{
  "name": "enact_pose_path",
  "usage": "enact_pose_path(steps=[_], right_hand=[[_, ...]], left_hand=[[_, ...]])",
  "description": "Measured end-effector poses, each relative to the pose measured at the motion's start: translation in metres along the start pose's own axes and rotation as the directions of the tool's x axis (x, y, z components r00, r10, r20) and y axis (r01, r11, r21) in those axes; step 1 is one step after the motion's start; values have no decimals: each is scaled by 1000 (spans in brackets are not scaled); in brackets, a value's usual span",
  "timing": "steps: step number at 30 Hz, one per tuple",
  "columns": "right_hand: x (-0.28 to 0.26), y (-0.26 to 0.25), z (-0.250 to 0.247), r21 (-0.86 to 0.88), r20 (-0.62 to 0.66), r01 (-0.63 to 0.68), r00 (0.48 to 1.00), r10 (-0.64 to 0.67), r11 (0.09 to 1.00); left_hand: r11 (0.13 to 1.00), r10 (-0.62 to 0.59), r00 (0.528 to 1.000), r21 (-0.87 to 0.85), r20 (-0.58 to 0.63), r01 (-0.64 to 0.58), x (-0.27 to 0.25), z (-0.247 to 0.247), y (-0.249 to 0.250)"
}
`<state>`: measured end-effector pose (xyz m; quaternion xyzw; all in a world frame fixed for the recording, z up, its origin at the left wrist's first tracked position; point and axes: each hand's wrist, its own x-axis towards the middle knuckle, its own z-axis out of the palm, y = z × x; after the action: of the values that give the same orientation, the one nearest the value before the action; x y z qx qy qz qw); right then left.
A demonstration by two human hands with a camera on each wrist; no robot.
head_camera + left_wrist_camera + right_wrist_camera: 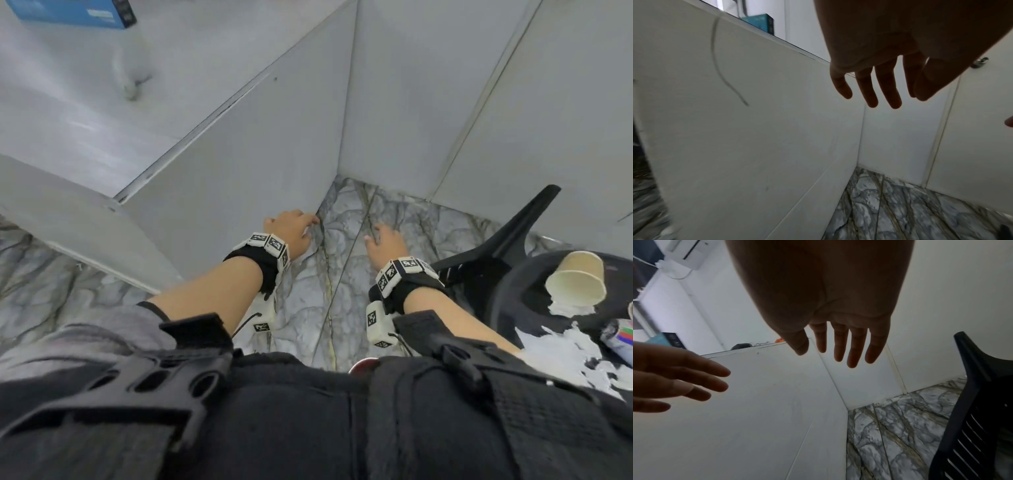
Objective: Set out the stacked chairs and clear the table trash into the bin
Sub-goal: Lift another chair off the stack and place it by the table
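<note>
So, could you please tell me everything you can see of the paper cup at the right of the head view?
The paper cup is off-white to tan and looks like plain, unprinted paper. It lies tipped on its side with its open, rolled rim facing the camera and down-left, so its pale inside shows. It rests on a dark surface at the right edge, beside the black chair, with torn white paper scraps just below it. Neither hand touches it. Only the head view shows it.
</note>
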<state>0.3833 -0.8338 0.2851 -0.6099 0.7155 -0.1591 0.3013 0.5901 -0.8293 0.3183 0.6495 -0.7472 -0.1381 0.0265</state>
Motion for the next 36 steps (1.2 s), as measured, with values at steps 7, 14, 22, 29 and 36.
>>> enact_pose_path(steps=[7,14,22,29,36], right_hand=[[65,7,-21,100,-138,-147,977,160,984],[156,60,-59,163,-218,-300,918,331,940],[243,131,-142,256,-260,-400,848,462,880],[277,191,-178,335,-263,-522,747,610,784],[304,244,-203,471,-317,-605,563,763,642]], left_hand=[[980,182,978,68,98,-189,110,-18,11],[923,353,923,103,152,-370,242,-6,73],[797,543,794,130,271,-590,385,3,189],[619,704,593,73,391,-782,471,35,290],[297,832,286,52,476,-953,562,67,391]])
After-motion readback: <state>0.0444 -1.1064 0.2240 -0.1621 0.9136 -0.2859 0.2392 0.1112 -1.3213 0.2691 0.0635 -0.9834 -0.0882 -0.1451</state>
